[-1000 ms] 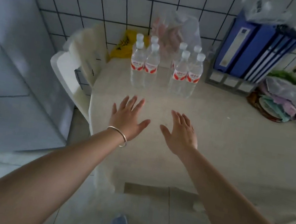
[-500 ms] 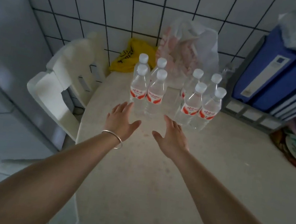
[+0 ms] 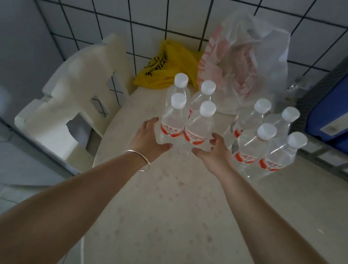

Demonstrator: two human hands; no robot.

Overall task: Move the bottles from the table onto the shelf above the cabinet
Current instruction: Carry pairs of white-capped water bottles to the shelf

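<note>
Head view shows two bare arms reaching out over a pale surface (image 3: 177, 222). The left hand (image 3: 148, 138) has its thumb and palm on the near left bottle (image 3: 173, 120), low down by the red label. The right hand (image 3: 214, 150) curls beside the near right bottle (image 3: 199, 129), with its fingers (image 3: 215, 138) at the label, but I cannot tell if it is squeezing yet. Both hands are apart, one on each side of a group of four bottles. Two more bottles stand just behind these, touching them. Another four bottles (image 3: 266, 143) stand just past the right hand. All are upright, with white caps on. The bottles look full of water, so I think they are a bit heavy. The clear plastic looks thin and smooth, so it may bend and slip if held too softly. The middle, around the label, seems the best place to hold. A second ago the hands were flat and open above the surface, well short of the bottles. Now they have come forward and closed in on the front pair, and the bottles fill more of the view.
</note>
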